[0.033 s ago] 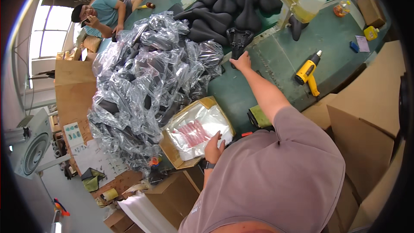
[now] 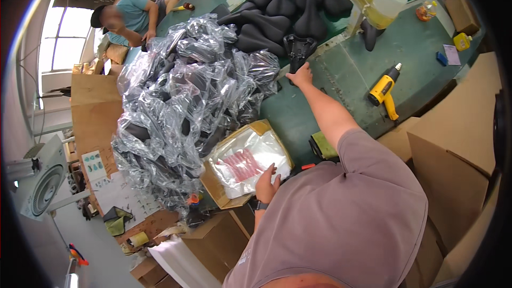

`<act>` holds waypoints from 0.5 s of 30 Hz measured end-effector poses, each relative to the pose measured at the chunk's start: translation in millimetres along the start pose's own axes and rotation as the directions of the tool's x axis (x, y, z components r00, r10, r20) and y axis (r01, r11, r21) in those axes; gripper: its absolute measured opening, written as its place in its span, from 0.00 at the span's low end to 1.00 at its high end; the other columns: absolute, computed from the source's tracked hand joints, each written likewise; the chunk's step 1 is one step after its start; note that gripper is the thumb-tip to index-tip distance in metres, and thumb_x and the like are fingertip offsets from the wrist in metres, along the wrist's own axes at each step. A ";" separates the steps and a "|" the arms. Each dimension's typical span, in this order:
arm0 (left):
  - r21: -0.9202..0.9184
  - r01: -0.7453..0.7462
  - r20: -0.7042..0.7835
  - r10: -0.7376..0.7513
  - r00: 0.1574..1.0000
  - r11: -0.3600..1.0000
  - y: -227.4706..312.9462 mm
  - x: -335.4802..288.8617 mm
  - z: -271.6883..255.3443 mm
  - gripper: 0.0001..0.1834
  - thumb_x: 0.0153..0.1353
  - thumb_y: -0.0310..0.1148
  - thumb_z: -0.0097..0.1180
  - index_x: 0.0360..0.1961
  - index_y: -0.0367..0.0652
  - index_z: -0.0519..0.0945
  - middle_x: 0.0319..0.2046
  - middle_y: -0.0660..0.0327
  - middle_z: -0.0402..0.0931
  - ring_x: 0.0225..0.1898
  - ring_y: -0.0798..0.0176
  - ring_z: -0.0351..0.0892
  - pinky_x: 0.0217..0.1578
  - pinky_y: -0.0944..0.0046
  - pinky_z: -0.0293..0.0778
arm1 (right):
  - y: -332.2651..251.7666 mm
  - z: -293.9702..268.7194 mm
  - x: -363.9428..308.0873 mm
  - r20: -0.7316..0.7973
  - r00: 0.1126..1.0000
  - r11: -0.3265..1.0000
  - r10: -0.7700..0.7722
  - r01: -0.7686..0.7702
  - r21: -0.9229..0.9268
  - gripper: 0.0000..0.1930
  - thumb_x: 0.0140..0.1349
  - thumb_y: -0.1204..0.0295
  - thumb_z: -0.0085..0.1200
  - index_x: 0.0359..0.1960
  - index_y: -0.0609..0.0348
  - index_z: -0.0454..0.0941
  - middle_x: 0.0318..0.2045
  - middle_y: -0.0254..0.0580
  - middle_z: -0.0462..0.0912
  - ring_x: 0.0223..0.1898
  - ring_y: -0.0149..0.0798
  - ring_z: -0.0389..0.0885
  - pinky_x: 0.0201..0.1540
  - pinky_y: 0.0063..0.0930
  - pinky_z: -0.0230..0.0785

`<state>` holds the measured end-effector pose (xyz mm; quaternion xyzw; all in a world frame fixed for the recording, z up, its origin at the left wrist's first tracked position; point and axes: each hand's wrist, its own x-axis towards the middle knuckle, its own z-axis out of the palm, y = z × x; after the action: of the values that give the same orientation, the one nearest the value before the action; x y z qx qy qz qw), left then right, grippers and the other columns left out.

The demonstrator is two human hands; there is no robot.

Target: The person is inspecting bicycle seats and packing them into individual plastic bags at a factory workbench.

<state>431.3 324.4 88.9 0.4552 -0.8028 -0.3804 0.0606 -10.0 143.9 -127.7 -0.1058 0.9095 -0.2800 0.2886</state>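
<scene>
My right hand (image 2: 301, 76) reaches out over the table and grips the narrow nose of a black bicycle saddle (image 2: 300, 48). That saddle lies underside up, its ribbed base showing, against a heap of black saddles (image 2: 280, 1). My left hand (image 2: 265, 185) is held at the near edge of an open cardboard box (image 2: 217, 188), fingers apart and nothing in them. Inside the box lies a stack of clear plastic bags (image 2: 262, 152) with red print. Whether the left fingertips touch the bags, I cannot tell.
Left of the box rises a big pile of plastic-wrapped saddles (image 2: 176, 101). A yellow heat gun (image 2: 384, 88) lies on the green table (image 2: 341, 72) at right. Cardboard cartons (image 2: 453, 144) stand at the right. Another person (image 2: 133, 18) sits at the far left, and a fan (image 2: 48, 184) is nearer.
</scene>
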 end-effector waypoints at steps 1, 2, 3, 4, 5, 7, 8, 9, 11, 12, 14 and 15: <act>-0.010 0.002 -0.021 -0.002 1.000 1.000 0.9 -2.6 1.3 0.28 0.70 0.29 0.72 0.71 0.42 0.82 0.54 0.50 0.91 0.54 0.48 0.93 0.55 0.52 0.86 | -4.7 6.8 2.4 -0.014 1.000 0.997 0.017 -0.018 -0.072 0.67 0.52 0.50 0.86 0.83 0.63 0.48 0.71 0.66 0.77 0.70 0.65 0.80 0.74 0.51 0.75; 0.005 0.003 -0.021 -0.003 1.000 1.000 -1.4 -0.5 -0.7 0.28 0.70 0.29 0.72 0.71 0.42 0.82 0.54 0.50 0.91 0.54 0.48 0.93 0.55 0.52 0.86 | -9.7 10.3 7.6 -0.006 1.000 0.998 0.020 -0.020 -0.060 0.67 0.52 0.50 0.86 0.83 0.63 0.48 0.71 0.66 0.77 0.70 0.65 0.80 0.74 0.51 0.75; 0.018 0.026 0.002 -0.026 1.000 0.999 3.3 -2.1 -0.7 0.27 0.71 0.29 0.72 0.70 0.42 0.82 0.55 0.50 0.91 0.54 0.48 0.93 0.55 0.52 0.86 | -12.1 11.6 11.7 0.049 0.996 0.998 0.068 -0.068 0.002 0.66 0.52 0.52 0.86 0.82 0.63 0.49 0.72 0.67 0.76 0.71 0.66 0.80 0.75 0.51 0.75; 0.029 0.043 0.030 -0.044 0.999 0.999 6.6 -1.9 -1.9 0.27 0.71 0.28 0.72 0.70 0.42 0.82 0.55 0.50 0.91 0.55 0.49 0.93 0.55 0.52 0.86 | -10.0 10.3 13.9 0.100 0.988 0.990 0.118 -0.125 0.063 0.65 0.51 0.53 0.86 0.82 0.64 0.50 0.72 0.68 0.75 0.72 0.66 0.79 0.75 0.51 0.75; 0.051 0.037 0.065 -0.040 0.997 0.998 7.8 1.0 -4.7 0.25 0.72 0.30 0.70 0.69 0.42 0.83 0.55 0.51 0.91 0.55 0.48 0.92 0.55 0.51 0.86 | -1.9 7.7 11.4 0.046 0.994 0.994 0.099 -0.100 0.038 0.62 0.54 0.55 0.80 0.82 0.68 0.49 0.66 0.70 0.81 0.66 0.64 0.85 0.66 0.51 0.82; 0.072 -0.027 0.093 0.021 0.995 0.997 4.5 8.5 -7.7 0.25 0.72 0.31 0.70 0.69 0.43 0.83 0.55 0.51 0.91 0.55 0.47 0.92 0.55 0.51 0.86 | 16.3 -12.5 4.2 0.098 0.990 0.987 0.102 -0.112 0.111 0.58 0.53 0.56 0.80 0.78 0.68 0.55 0.63 0.69 0.83 0.66 0.64 0.86 0.68 0.52 0.80; 0.090 -0.096 0.131 0.084 0.988 0.991 0.7 14.3 -9.5 0.25 0.73 0.33 0.69 0.69 0.43 0.83 0.55 0.51 0.91 0.55 0.46 0.91 0.55 0.50 0.86 | 29.3 -26.1 -1.4 0.146 0.983 0.974 0.107 -0.134 0.183 0.53 0.52 0.57 0.80 0.74 0.67 0.60 0.60 0.68 0.86 0.66 0.65 0.86 0.71 0.54 0.78; 0.082 -0.118 0.142 0.106 0.984 0.990 -1.9 25.0 -11.5 0.25 0.73 0.33 0.69 0.69 0.43 0.83 0.55 0.51 0.91 0.55 0.46 0.91 0.55 0.50 0.86 | 53.9 -46.4 -0.7 0.064 0.997 0.987 0.033 -0.042 0.156 0.48 0.54 0.56 0.77 0.70 0.69 0.65 0.48 0.62 0.88 0.46 0.60 0.88 0.49 0.49 0.80; 0.101 -0.221 0.204 0.197 0.959 0.970 -15.6 32.5 -15.3 0.24 0.73 0.34 0.69 0.67 0.44 0.84 0.54 0.51 0.90 0.53 0.44 0.90 0.55 0.49 0.85 | 50.0 -89.3 -50.3 0.260 0.960 0.937 -0.103 0.006 0.348 0.31 0.60 0.55 0.72 0.55 0.66 0.75 0.29 0.48 0.85 0.17 0.41 0.80 0.19 0.38 0.70; 0.102 -0.290 0.186 0.268 0.945 0.952 -14.6 39.1 -16.6 0.21 0.72 0.34 0.69 0.65 0.45 0.85 0.53 0.50 0.90 0.52 0.42 0.90 0.53 0.48 0.85 | 55.6 -117.4 -78.3 0.400 0.903 0.849 -0.157 -0.084 0.522 0.28 0.66 0.52 0.69 0.53 0.63 0.75 0.27 0.43 0.82 0.15 0.37 0.75 0.17 0.35 0.64; 0.101 -0.401 0.190 0.378 0.906 0.910 -6.3 53.8 -25.8 0.20 0.72 0.33 0.69 0.63 0.44 0.87 0.52 0.50 0.90 0.51 0.42 0.90 0.52 0.47 0.86 | 85.9 -162.7 -130.5 0.642 0.711 0.671 -0.287 -0.329 0.664 0.27 0.76 0.45 0.61 0.54 0.60 0.77 0.26 0.39 0.81 0.15 0.32 0.71 0.17 0.29 0.60; 0.115 -0.453 0.175 0.431 0.885 0.884 7.6 59.5 -35.4 0.19 0.71 0.33 0.69 0.61 0.44 0.88 0.51 0.51 0.90 0.50 0.43 0.90 0.51 0.48 0.86 | 102.2 -185.2 -159.4 0.743 0.572 0.620 -0.347 -0.454 0.639 0.30 0.81 0.40 0.56 0.56 0.59 0.78 0.29 0.39 0.82 0.17 0.31 0.72 0.18 0.26 0.60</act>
<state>407.4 260.8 104.1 0.2341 -0.9145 -0.3257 0.0524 7.9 367.3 13.5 -0.0541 0.4518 -0.5526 0.6983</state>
